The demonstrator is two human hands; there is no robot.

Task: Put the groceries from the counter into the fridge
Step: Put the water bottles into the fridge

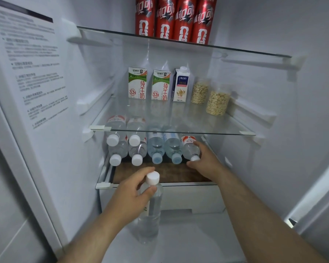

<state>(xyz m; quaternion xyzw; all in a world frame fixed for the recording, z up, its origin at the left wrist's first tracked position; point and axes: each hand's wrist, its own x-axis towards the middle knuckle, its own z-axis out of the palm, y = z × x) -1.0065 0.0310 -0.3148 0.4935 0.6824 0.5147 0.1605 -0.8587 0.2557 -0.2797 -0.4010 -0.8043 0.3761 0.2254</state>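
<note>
Fingers (pixel 141 175) of left hand (pixel 129 194) grip upright bottle (pixel 150 211), right hand (pixel 207 162) grips lying bottle (pixel 190 149), cap (pixel 195 158) partly hidden.

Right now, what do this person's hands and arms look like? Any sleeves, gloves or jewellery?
The left hand and right hand are bare: no gloves, and no rings that I can see. The left forearm and right forearm are uncovered too, with no sleeve, watch or bracelet anywhere in view.
</note>
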